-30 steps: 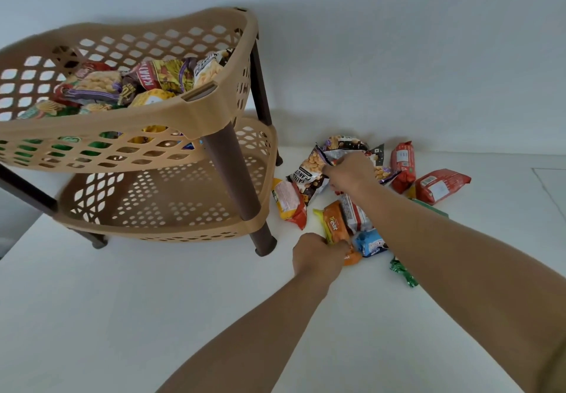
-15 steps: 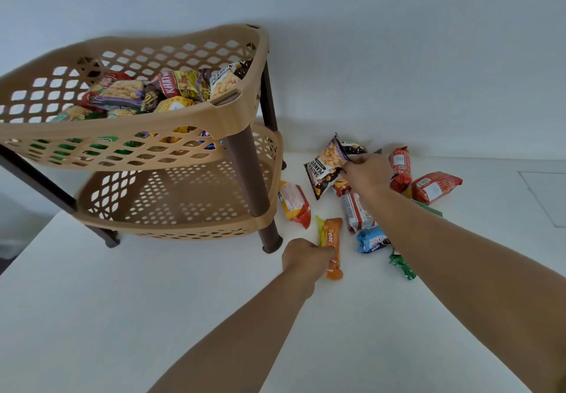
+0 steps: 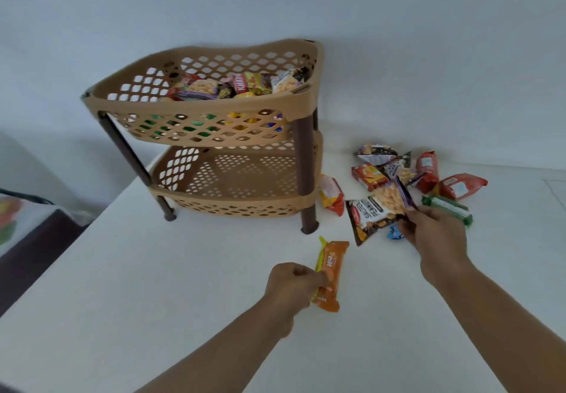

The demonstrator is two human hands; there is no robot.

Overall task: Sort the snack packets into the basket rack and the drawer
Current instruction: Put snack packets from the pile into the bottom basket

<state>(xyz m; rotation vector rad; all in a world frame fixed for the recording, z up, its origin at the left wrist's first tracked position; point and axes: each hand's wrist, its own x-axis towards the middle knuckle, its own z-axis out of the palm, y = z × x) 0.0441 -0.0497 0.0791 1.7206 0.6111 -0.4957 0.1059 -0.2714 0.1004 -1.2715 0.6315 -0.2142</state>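
Snack packets [image 3: 398, 175] at 2 o'clock, pile now smaller. Orange packet [image 3: 332, 270] gripped in left hand [image 3: 291, 282], peanut packet [image 3: 370, 215] gripped in right hand [image 3: 435, 233], both pulled back over the desk [image 3: 183, 270]. Next, probably into the basket rack [image 3: 214, 105] at 11 o'clock.

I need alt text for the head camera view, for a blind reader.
Left hand grips an orange biscuit packet; right hand pinches a peanut packet, over a white table. Behind stands a tan two-tier basket rack, snacks in its top basket.
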